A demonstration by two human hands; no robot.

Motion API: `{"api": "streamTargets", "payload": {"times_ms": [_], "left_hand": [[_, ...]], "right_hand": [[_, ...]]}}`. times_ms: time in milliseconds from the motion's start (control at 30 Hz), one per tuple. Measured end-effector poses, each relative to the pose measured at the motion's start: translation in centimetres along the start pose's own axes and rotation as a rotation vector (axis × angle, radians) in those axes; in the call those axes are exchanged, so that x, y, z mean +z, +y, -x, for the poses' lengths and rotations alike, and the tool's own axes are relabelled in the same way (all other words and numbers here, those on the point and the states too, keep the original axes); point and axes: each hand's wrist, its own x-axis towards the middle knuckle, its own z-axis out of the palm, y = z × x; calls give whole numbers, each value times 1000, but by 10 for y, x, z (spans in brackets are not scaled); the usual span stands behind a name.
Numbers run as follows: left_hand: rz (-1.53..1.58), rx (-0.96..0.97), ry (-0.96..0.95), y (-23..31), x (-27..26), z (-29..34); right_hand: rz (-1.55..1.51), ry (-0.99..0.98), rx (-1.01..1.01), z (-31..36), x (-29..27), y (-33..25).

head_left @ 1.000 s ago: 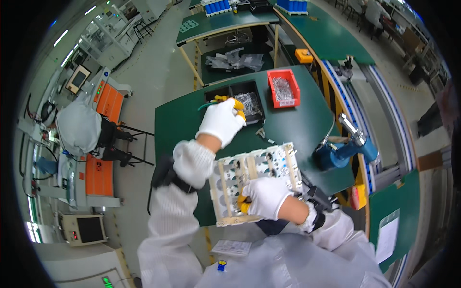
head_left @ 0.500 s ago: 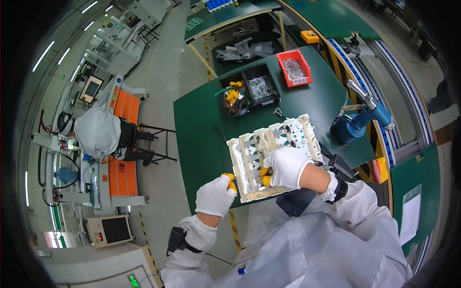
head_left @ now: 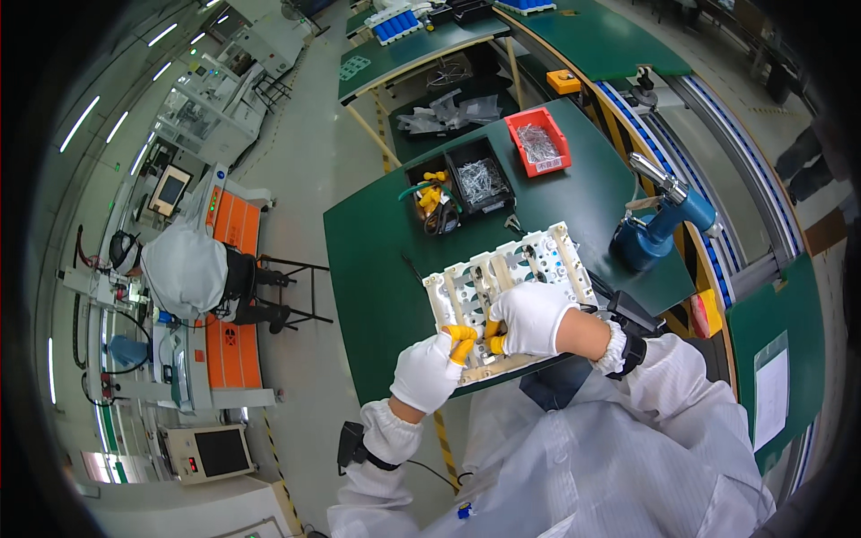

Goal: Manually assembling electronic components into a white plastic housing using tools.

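A cream-white plastic frame (head_left: 560, 247) with rows of holes and crossbars lies tilted at the near edge of the green table. My left hand (head_left: 429, 369), in a white glove with yellow fingertips, is over its near left part, thumb and fingers pinched together. My right hand (head_left: 531, 320), gloved alike, is over the middle of the frame with its fingers curled closed. The yellow fingertips of both hands nearly meet. Whatever they pinch is too small or hidden to make out.
Beyond the frame stand a black bin of metal fasteners (head_left: 482, 182), a black bin of yellow-handled tools (head_left: 435, 202) and a red bin of fasteners (head_left: 540, 148). A blue power tool (head_left: 650, 235) stands at right, beside a conveyor (head_left: 717, 161). A person (head_left: 188, 269) works at left.
My left hand has moved right and slightly up, from the frame's left edge to beside my right fingertips. My right hand stays over the middle of the frame. The view has shifted slightly.
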Motion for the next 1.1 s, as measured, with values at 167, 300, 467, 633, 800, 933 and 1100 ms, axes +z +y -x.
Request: {"api": "streamTargets", "payload": {"times_ms": [167, 300, 467, 633, 800, 933, 1100], "left_hand": [[-130, 54, 40, 3, 0, -1], [-53, 35, 75, 3, 5, -2], [126, 99, 202, 4, 9, -6], [510, -368, 205, 14, 12, -3], [397, -314, 109, 7, 8, -1], [299, -221, 115, 0, 13, 3], [169, -113, 180, -5, 18, 4]], "right_hand": [[-22, 22, -8, 1, 4, 4], [-27, 27, -15, 1, 4, 4], [-4, 19, 6, -1, 5, 4], [18, 13, 14, -2, 3, 2], [10, -16, 43, 0, -1, -2], [3, -13, 29, -1, 1, 0], [-9, -14, 22, -2, 1, 1]]}}
